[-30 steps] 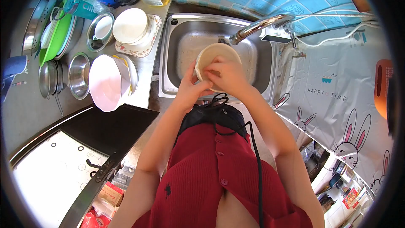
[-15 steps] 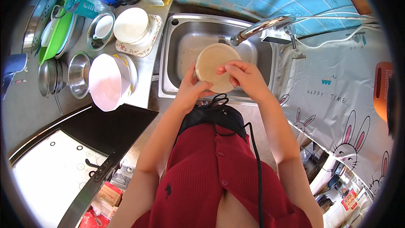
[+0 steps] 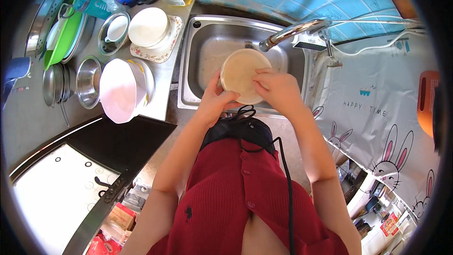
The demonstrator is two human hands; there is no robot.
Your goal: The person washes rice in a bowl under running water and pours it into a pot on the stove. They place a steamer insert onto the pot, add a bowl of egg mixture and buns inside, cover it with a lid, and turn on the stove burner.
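A round cream plate (image 3: 239, 70) is held tilted over the steel sink (image 3: 203, 42), just below the spout of the chrome tap (image 3: 288, 30). My left hand (image 3: 214, 99) grips the plate's near left edge from below. My right hand (image 3: 276, 87) lies on the plate's right side, fingers pressed flat against its face. No water stream is visible from the tap.
Left of the sink stand a pink bowl (image 3: 118, 92), stacked white plates (image 3: 147, 27) on a flowered tray, steel bowls (image 3: 87, 81), a green colander (image 3: 63, 38) and bottles at the back. A rabbit-print cloth (image 3: 373, 113) covers the counter on the right. A black stove (image 3: 94, 160) sits lower left.
My right hand slid across the plate's face, from the centre out to the right and back onto the right side. The left hand kept its grip.
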